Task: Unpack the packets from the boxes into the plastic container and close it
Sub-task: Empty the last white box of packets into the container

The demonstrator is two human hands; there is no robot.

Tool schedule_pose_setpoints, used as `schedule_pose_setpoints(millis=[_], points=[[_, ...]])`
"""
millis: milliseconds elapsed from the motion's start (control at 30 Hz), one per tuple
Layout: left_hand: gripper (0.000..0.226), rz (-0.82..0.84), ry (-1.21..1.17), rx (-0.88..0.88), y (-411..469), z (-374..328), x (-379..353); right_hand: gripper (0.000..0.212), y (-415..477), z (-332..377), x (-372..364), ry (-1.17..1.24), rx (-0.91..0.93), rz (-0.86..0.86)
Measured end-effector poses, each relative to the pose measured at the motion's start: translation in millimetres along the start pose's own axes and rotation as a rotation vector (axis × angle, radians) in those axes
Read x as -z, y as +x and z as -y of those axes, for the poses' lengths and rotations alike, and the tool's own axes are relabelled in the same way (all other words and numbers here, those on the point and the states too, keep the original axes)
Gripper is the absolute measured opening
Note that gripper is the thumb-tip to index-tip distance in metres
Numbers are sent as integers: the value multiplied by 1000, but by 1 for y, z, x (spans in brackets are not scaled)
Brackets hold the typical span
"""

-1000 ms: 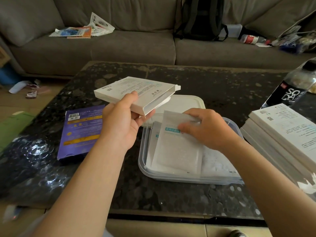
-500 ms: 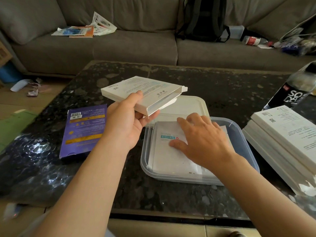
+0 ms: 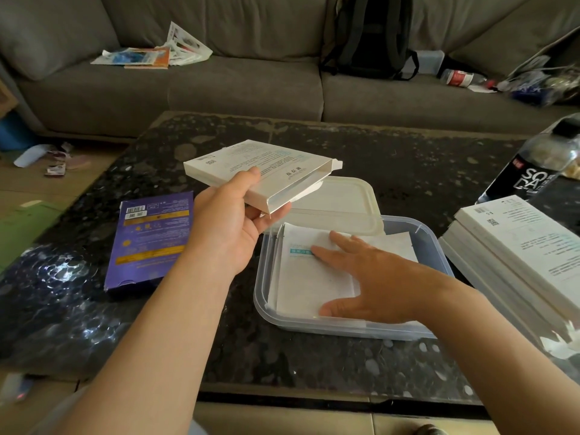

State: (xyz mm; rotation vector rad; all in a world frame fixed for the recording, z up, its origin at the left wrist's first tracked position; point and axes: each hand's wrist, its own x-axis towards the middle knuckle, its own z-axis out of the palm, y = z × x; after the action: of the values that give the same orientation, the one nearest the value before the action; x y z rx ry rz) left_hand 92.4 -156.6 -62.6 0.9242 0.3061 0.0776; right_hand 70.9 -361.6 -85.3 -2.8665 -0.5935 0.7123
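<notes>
While left hand [image 3: 229,221] grips box [image 3: 260,171] | right hand [image 3: 373,277] flat on packets [image 3: 310,277]

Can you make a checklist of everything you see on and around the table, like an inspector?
Surface: dark speckled table, glossy.
Job's things: white packets in clear plastic container; lid behind it; open white box; stacked white boxes.
Clutter: purple box, soda bottle.
Hands: left hand holds the open white box; right hand flat on the packets.
Cables: nothing seen.
Surroundings: grey sofa with papers, backpack.
</notes>
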Motion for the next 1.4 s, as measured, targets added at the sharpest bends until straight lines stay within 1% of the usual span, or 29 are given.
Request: schedule_pose_setpoints(millis=[133,400,567,867,1000,1100,1167,1267,1400], points=[[21,-4,7,-3,0,1,0,94,6,2,-3,-36,37,-16],[18,5,15,-9,0,2,0,95,10,5,-1,-50,26,-23],[17,5,23,-15,0,2,0,93,17,16,1,-33,62,-85],[17,13,4,-12,0,0,1,87,33,17,-9,-68,141,-20],[17,12,7,-10,0,0,1,87,35,15,-14,-69,158,-38],[18,12,11,-7,-1,1,1,88,36,15,-17,-89,170,-67],[16,16,3,-3,-2,1,1,90,34,13,-13,-57,175,-60],[17,22,-2,-4,-1,0,1,99,25,4,2,48,146,-21],[19,23,13,-3,0,1,2,104,18,-6,7,7,83,52]])
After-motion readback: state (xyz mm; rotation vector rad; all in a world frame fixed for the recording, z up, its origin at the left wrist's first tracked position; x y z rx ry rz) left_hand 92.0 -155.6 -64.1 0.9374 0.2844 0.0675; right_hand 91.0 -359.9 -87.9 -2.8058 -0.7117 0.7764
